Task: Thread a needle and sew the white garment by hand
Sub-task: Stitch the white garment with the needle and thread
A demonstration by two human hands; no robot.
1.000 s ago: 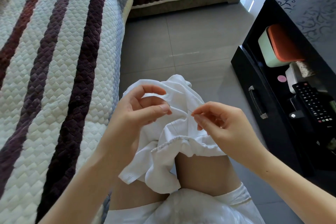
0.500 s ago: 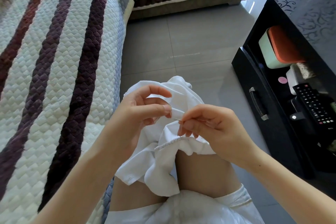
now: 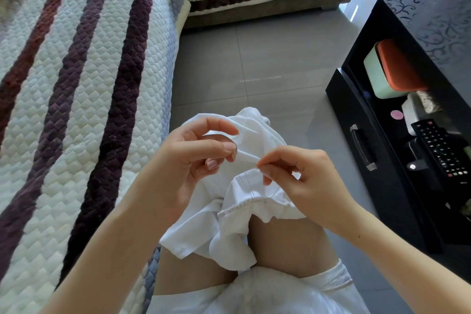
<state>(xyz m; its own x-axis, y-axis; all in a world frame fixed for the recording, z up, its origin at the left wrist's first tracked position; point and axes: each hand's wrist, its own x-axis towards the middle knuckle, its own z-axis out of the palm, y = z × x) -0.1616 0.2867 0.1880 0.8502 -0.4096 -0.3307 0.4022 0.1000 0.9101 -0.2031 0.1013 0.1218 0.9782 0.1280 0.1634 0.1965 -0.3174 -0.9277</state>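
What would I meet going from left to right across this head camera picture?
Striped sofa cover, left hand pinching the white garment, needle, right hand, drawer handle, remote control.

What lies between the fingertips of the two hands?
In the head view, a narrow fold of the white garment bridges the left hand and right hand, with the thin needle lying along it.

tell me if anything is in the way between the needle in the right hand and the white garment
Nothing visible is. The right hand pinches the needle, whose tip lies against a fold of the white garment that the left hand pinches; only bare fabric shows between the two hands.
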